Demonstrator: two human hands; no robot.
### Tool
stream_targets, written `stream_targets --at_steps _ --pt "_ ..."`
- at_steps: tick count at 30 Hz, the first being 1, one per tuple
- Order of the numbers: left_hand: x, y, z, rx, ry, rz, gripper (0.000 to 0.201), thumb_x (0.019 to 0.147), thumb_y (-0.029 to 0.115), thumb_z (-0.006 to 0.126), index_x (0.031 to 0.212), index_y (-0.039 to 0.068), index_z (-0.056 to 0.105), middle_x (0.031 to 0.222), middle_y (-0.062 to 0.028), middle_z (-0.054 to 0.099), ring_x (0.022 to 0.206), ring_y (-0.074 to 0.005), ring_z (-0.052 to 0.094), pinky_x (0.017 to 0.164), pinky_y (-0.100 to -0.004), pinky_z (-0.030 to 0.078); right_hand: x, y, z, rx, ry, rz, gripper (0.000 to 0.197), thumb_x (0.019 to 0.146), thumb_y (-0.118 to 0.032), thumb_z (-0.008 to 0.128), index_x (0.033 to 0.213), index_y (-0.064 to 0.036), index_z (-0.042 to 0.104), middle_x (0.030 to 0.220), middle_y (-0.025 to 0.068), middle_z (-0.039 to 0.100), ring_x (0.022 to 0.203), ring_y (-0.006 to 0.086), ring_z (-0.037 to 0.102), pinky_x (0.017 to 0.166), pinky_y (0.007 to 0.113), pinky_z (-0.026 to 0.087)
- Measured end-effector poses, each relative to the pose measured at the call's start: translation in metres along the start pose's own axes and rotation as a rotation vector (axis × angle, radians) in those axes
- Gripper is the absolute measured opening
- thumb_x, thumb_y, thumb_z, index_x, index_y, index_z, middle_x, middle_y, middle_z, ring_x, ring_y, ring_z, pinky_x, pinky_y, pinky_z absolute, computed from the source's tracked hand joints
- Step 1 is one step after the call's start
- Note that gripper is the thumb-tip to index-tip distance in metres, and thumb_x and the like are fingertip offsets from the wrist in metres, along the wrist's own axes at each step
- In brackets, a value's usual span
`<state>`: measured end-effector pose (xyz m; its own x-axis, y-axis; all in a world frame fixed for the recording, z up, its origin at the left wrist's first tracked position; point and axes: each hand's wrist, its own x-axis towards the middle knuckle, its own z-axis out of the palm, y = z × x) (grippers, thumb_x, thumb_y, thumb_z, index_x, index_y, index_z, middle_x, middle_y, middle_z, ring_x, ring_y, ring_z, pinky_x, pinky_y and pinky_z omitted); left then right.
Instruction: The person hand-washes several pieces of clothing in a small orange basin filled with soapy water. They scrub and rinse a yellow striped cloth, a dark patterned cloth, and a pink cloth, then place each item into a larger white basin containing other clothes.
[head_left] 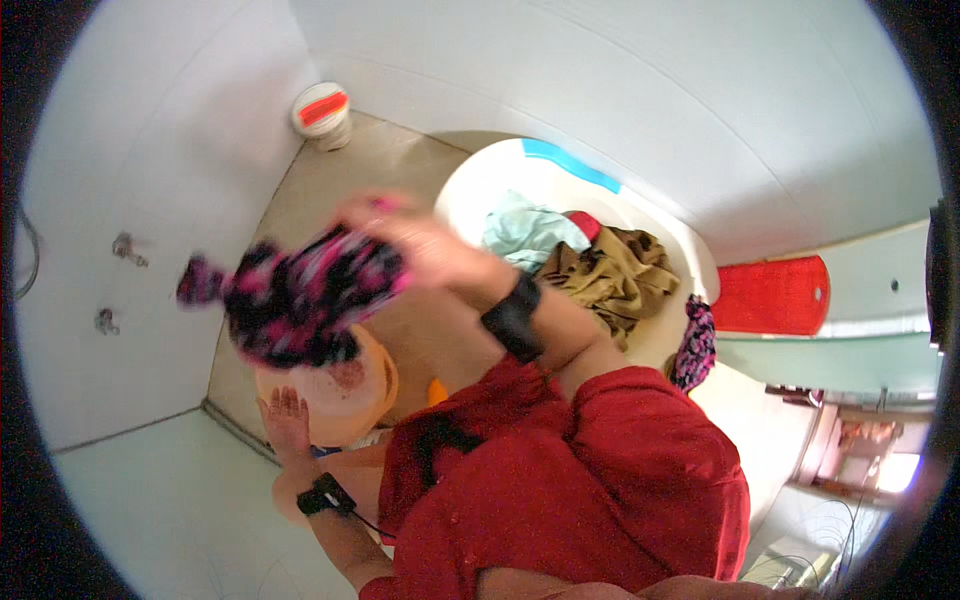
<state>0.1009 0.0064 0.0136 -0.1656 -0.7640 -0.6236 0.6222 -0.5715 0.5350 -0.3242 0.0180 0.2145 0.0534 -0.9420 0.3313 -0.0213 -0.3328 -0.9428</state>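
Note:
My right hand (425,245), blurred by motion, is closed on a black-and-pink patterned cloth (320,285). The cloth hangs in the air, its loose end swung out to the left, above an orange basin (385,400). Beside the near left rim of that basin is my left hand (288,425), fingers stretched out and holding nothing. Pale liquid with a reddish-brown patch shows inside the basin, partly hidden by the cloth. Each wrist wears a black band.
A large white tub (465,195) holds a pale teal cloth (530,235), a brown garment (615,280) and something red. Another black-and-pink cloth (695,345) hangs at its right edge. A white bucket (325,120) stands in the corner; wall taps (128,250) and a red board (775,297) flank.

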Motion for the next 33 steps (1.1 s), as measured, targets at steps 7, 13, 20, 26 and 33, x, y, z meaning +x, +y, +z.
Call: stream_targets --at_steps 7,13,20,26,33 --pt "0.075 -0.023 -0.08 0.152 0.057 0.045 0.037 0.096 0.039 0.054 0.114 0.006 0.052 0.112 -0.0047 0.052 0.105 -0.0204 0.052 0.088 -0.0342 0.044 -0.139 -0.116 -0.161 0.354 0.837 0.027 0.036 0.082 -0.027 0.069 0.109 -0.005 0.059 0.107 0.007 0.06 0.102 0.0214 0.059 0.091 0.038 0.05" --pt "0.122 -0.029 -0.139 0.151 -0.089 -0.032 0.05 0.097 0.033 0.055 0.133 0.002 0.043 0.124 -0.0096 0.048 0.111 -0.0222 0.05 0.088 -0.0327 0.044 -0.297 -0.192 -0.239 0.04 1.159 0.153 0.031 0.083 -0.027 0.067 0.102 -0.0034 0.062 0.092 0.0067 0.065 0.084 0.0183 0.063 0.078 0.032 0.052" --pt "0.12 -0.027 -0.118 0.326 0.064 -0.019 0.066 0.094 0.038 0.059 0.143 0.002 0.031 0.138 -0.0157 0.037 0.112 -0.0211 0.049 0.088 -0.0325 0.044 -0.478 -0.195 -0.29 -0.538 1.294 0.449 0.022 0.086 -0.021 0.063 0.094 -0.0012 0.066 0.086 0.006 0.067 0.078 0.0156 0.063 0.074 0.03 0.05" --pt "0.095 -0.029 -0.096 0.275 0.003 -0.057 0.052 0.094 0.035 0.06 0.132 0.003 0.045 0.118 -0.0078 0.052 0.103 -0.0195 0.053 0.084 -0.0315 0.046 -0.577 -0.046 -0.234 -1.313 0.889 1.311 0.037 0.078 -0.032 0.07 0.098 -0.003 0.059 0.09 0.0178 0.065 0.088 0.0337 0.064 0.075 0.043 0.05" --pt "0.078 -0.033 -0.079 0.321 0.075 -0.04 0.036 0.096 0.028 0.056 0.123 0.005 0.051 0.106 -0.0059 0.055 0.097 -0.0189 0.054 0.082 -0.0307 0.046 -0.572 -0.011 -0.191 -1.207 0.772 1.769 0.076 0.075 -0.043 0.068 0.131 -0.0015 0.039 0.128 0.0244 0.048 0.119 0.0432 0.049 0.098 0.051 0.042"
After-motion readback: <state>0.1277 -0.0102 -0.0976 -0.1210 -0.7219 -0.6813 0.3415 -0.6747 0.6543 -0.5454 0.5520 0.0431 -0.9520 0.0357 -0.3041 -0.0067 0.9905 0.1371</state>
